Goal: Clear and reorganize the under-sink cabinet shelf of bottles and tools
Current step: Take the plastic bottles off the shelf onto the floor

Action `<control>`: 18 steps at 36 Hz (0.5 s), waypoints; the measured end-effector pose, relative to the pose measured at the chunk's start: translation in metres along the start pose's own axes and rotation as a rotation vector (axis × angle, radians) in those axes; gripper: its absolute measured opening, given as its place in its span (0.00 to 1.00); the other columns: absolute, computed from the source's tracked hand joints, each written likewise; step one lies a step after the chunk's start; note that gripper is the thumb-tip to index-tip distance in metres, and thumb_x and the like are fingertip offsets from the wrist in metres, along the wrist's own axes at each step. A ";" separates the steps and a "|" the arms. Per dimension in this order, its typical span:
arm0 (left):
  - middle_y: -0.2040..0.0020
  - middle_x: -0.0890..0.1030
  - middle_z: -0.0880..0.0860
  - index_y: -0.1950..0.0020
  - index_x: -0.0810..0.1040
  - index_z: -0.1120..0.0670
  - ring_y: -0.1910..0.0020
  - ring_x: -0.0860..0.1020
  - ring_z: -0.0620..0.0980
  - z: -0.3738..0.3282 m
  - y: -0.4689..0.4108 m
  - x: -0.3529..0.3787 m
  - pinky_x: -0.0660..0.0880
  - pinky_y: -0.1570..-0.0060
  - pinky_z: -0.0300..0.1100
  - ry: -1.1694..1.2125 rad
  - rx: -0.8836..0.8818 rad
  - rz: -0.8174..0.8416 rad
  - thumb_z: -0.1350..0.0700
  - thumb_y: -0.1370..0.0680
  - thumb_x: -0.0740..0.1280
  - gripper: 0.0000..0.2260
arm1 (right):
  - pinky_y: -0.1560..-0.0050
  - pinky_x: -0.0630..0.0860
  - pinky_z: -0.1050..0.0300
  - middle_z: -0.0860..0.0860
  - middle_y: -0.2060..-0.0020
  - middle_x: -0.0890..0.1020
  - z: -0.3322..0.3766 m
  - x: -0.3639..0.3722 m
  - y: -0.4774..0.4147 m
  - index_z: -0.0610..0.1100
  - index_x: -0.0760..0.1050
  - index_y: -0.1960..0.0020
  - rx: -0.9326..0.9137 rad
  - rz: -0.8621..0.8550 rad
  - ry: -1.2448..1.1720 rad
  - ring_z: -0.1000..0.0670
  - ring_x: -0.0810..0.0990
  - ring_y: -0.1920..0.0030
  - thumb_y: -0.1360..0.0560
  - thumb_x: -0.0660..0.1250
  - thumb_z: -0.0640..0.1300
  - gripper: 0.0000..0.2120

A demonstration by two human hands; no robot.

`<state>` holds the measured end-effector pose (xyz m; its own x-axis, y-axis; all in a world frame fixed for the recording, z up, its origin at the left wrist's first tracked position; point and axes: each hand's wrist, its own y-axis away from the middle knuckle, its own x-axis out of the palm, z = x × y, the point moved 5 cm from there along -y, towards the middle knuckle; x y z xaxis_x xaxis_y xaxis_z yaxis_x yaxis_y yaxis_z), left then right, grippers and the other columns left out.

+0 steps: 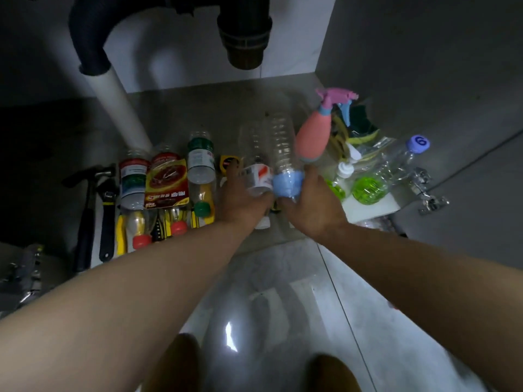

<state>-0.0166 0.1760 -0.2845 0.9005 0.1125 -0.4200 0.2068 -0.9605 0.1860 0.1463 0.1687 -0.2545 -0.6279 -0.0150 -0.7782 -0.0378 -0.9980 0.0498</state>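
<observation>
Mid-shelf (175,108) near front edge, right hand (311,205) grips blue-label empty bottle (283,154) plus pink sprayer (312,137), left hand (243,199) wraps red-white-label bottle (256,165); thin plastic, light, crushable, likely slippery, best held mid-body.

The grey shelf (181,108) carries a hammer (85,222), a wrench (107,219) and pliers (121,233) at its left edge, bottles (199,162) lying beside them, green-filled bottles (368,188) at right.
</observation>
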 end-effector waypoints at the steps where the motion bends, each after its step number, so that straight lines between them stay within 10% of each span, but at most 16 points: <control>1: 0.37 0.79 0.45 0.27 0.64 0.42 0.39 0.79 0.46 -0.001 0.011 -0.001 0.78 0.40 0.47 0.075 0.036 0.031 0.47 0.31 0.78 0.37 | 0.46 0.77 0.44 0.41 0.43 0.78 -0.006 -0.005 0.010 0.41 0.67 0.36 -0.019 -0.002 -0.040 0.40 0.79 0.44 0.28 0.72 0.50 0.27; 5: 0.45 0.80 0.34 0.33 0.62 0.29 0.47 0.82 0.36 0.013 0.070 0.009 0.79 0.49 0.34 0.255 0.089 0.218 0.56 0.30 0.79 0.38 | 0.45 0.78 0.47 0.53 0.44 0.79 -0.049 -0.024 0.063 0.51 0.67 0.35 -0.012 0.037 -0.139 0.51 0.80 0.46 0.29 0.73 0.52 0.27; 10: 0.42 0.78 0.42 0.25 0.57 0.36 0.52 0.82 0.34 0.037 0.131 0.047 0.76 0.59 0.28 0.176 0.013 0.438 0.60 0.29 0.79 0.44 | 0.46 0.78 0.57 0.61 0.44 0.76 -0.126 -0.037 0.133 0.57 0.63 0.32 0.089 0.135 -0.062 0.59 0.78 0.47 0.32 0.72 0.58 0.32; 18: 0.34 0.76 0.53 0.20 0.48 0.44 0.41 0.80 0.51 0.061 0.188 0.104 0.78 0.38 0.50 -0.080 -0.266 0.737 0.53 0.27 0.77 0.47 | 0.44 0.79 0.54 0.49 0.45 0.79 -0.205 -0.042 0.172 0.48 0.70 0.39 0.402 0.318 0.180 0.49 0.80 0.47 0.26 0.70 0.54 0.19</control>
<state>0.0929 -0.0088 -0.3473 0.8129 -0.5580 -0.1668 -0.3391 -0.6864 0.6433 0.3260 -0.0150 -0.3413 -0.5150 -0.3577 -0.7790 -0.1843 -0.8413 0.5081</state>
